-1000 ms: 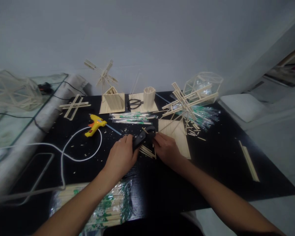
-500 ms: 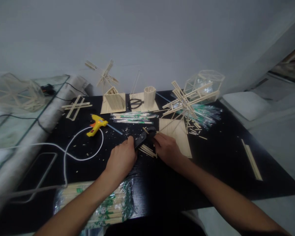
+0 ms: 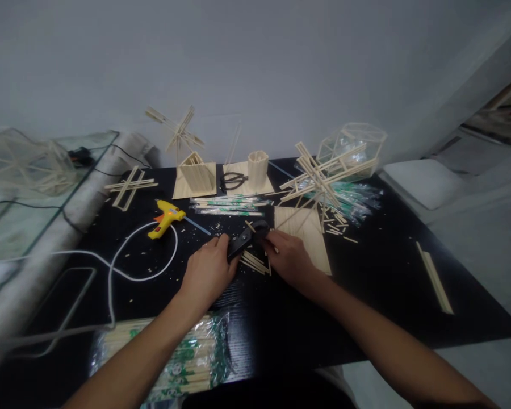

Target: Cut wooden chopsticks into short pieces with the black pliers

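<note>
In the middle of the table, my left hand [image 3: 208, 268] is closed around the handle of a black hand cutter [image 3: 241, 242] with a curved head. My right hand [image 3: 290, 255] is closed beside that head, pinching a thin wooden chopstick [image 3: 249, 226] whose end shows beyond the cutter. The rest of this stick is hidden by the cutter and my fingers. Below the cutter lie several short cut sticks [image 3: 254, 262]. A flat panel of sticks [image 3: 323, 250] lies partly behind my right hand.
A yellow glue gun [image 3: 166, 218] with a white cord rests on the left. Packed chopsticks [image 3: 196, 363] lie in front. At the back stand a stick cup [image 3: 258, 171], a triangular stick holder [image 3: 198, 176], black scissors [image 3: 233, 181] and a stick windmill frame [image 3: 319, 179].
My left hand has turned slightly around the cutter's handle and shifted a little left. My right hand stays almost in place at the cutter's head.
</note>
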A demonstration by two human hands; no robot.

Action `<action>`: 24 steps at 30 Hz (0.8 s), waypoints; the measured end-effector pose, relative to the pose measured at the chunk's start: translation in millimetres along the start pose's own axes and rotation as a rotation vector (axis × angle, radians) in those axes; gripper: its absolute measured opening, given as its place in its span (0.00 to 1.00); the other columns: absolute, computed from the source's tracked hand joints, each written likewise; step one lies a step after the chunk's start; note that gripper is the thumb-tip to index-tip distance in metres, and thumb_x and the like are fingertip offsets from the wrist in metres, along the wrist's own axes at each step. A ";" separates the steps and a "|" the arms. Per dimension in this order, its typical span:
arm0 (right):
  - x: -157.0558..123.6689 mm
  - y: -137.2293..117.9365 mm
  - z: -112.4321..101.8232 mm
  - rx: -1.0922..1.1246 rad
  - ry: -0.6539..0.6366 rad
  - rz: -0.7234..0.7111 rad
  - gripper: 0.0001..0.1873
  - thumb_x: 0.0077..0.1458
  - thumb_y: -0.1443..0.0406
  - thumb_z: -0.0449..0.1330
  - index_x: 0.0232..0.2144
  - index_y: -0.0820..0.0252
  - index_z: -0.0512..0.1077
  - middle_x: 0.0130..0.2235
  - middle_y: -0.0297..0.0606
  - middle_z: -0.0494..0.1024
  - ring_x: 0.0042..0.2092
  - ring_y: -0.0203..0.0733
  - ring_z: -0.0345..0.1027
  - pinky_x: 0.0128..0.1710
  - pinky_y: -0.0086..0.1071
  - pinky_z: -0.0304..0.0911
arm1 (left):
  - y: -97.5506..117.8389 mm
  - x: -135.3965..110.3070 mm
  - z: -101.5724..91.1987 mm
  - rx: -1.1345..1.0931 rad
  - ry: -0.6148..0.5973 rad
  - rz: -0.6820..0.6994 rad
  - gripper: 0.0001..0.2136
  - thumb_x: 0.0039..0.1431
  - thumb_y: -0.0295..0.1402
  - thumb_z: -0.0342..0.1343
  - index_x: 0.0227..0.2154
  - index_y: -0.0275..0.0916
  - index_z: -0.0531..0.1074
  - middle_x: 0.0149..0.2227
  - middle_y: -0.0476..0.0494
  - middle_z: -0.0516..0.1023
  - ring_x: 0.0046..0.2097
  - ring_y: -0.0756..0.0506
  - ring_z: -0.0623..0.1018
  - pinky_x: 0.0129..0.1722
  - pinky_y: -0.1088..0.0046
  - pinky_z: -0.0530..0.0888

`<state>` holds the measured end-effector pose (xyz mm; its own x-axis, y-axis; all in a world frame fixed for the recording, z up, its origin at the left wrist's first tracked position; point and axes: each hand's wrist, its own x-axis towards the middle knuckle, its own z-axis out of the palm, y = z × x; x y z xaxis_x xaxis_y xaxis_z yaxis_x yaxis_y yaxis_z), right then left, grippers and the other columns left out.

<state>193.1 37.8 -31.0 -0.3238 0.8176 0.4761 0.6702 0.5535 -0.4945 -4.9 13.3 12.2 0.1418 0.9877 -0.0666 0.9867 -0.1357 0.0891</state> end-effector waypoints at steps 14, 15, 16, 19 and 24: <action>7.2 4.5 -2.9 0.379 0.000 0.359 0.06 0.54 0.67 0.67 0.37 0.60 0.81 0.33 0.39 0.84 0.33 0.42 0.78 0.32 0.32 0.72 | -20.6 4.1 -13.2 -0.099 0.137 -0.062 0.25 0.65 0.58 0.45 0.41 0.41 0.73 0.38 0.39 0.80 0.40 0.37 0.79 0.34 0.67 0.69; 7.1 4.3 -1.9 0.396 -0.015 0.379 0.07 0.54 0.67 0.68 0.38 0.60 0.81 0.32 0.38 0.84 0.32 0.41 0.78 0.32 0.32 0.71 | -19.7 3.6 -13.6 -0.139 0.122 -0.052 0.25 0.65 0.59 0.45 0.38 0.41 0.72 0.36 0.40 0.80 0.39 0.37 0.79 0.34 0.66 0.68; 7.0 3.8 -1.2 0.412 -0.027 0.395 0.08 0.53 0.67 0.68 0.39 0.60 0.80 0.31 0.37 0.83 0.32 0.41 0.78 0.32 0.32 0.71 | -19.2 3.1 -13.9 -0.174 0.101 -0.037 0.26 0.64 0.60 0.44 0.35 0.41 0.71 0.35 0.41 0.79 0.38 0.38 0.79 0.34 0.66 0.68; 6.5 0.9 -0.9 0.441 -0.035 0.422 0.09 0.53 0.67 0.68 0.38 0.60 0.80 0.30 0.36 0.83 0.31 0.40 0.77 0.32 0.31 0.71 | -19.5 2.8 -13.6 -0.260 0.042 0.017 0.26 0.66 0.59 0.41 0.29 0.41 0.69 0.30 0.42 0.77 0.34 0.40 0.77 0.34 0.65 0.67; 6.5 -0.6 -1.2 0.496 -0.070 0.438 0.05 0.54 0.65 0.68 0.35 0.59 0.80 0.31 0.37 0.84 0.32 0.41 0.78 0.33 0.32 0.71 | -22.9 4.1 -11.7 -0.440 0.034 0.098 0.23 0.69 0.52 0.42 0.31 0.40 0.70 0.31 0.44 0.76 0.36 0.41 0.76 0.39 0.64 0.69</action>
<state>191.4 42.6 -26.7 -0.1452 0.9827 0.1151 0.3682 0.1616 -0.9156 -27.9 21.3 21.5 0.2226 0.9749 -0.0045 0.8404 -0.1895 0.5077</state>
